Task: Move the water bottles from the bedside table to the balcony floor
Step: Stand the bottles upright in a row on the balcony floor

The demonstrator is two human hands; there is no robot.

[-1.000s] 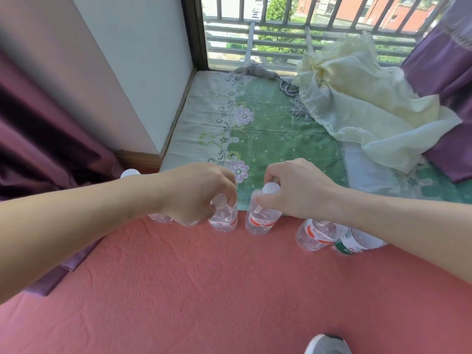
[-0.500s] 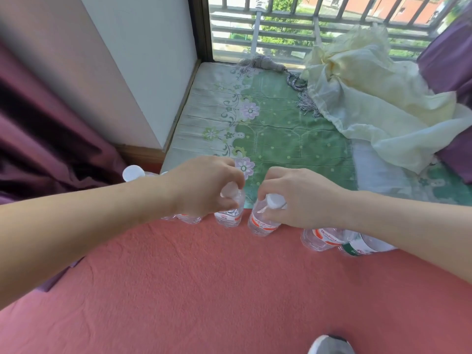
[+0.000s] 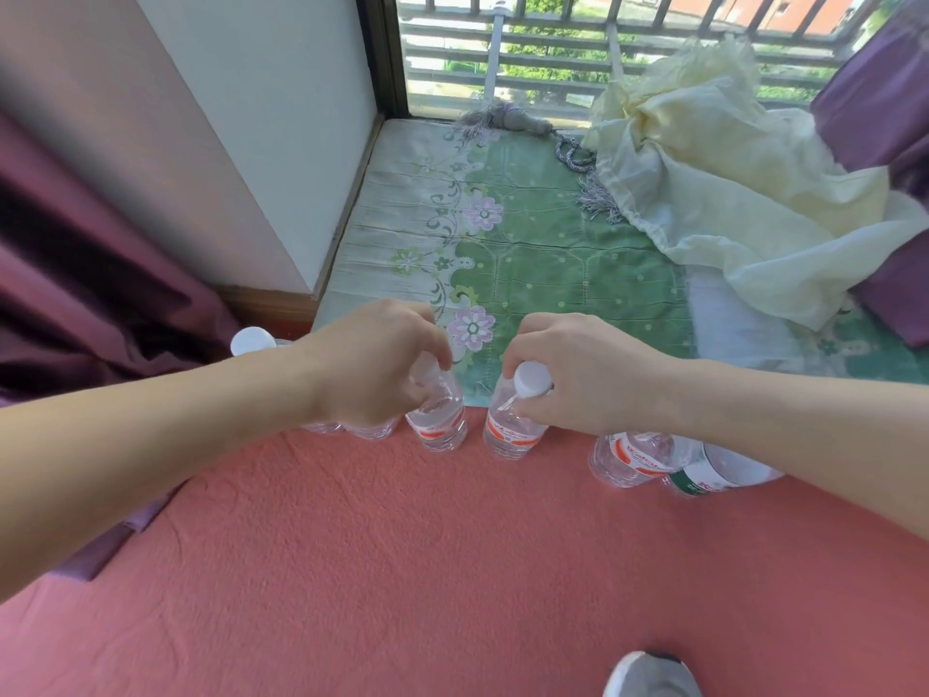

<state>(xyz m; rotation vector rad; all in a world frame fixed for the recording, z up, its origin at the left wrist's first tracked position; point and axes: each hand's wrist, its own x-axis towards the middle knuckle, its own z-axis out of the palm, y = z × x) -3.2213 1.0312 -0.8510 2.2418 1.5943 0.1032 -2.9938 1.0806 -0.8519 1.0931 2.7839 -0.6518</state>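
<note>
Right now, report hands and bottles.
Left hand grips left bottle at neck; right hand grips right bottle by cap. Both upright. Other bottles crowd both sides.

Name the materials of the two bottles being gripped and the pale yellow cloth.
The left-hand bottle and right-hand bottle: clear thin plastic, glossy; you see through them, ribbed walls. White cap: opaque plastic, probably. Pale yellow cloth: thin, semi-sheer fabric, matte, crumpled in soft folds.

Bright daylight pours in through the railing [image 3: 553, 38] at top; shadows are soft, the left curtain [image 3: 75, 294] blurs, and edges bend.
</note>
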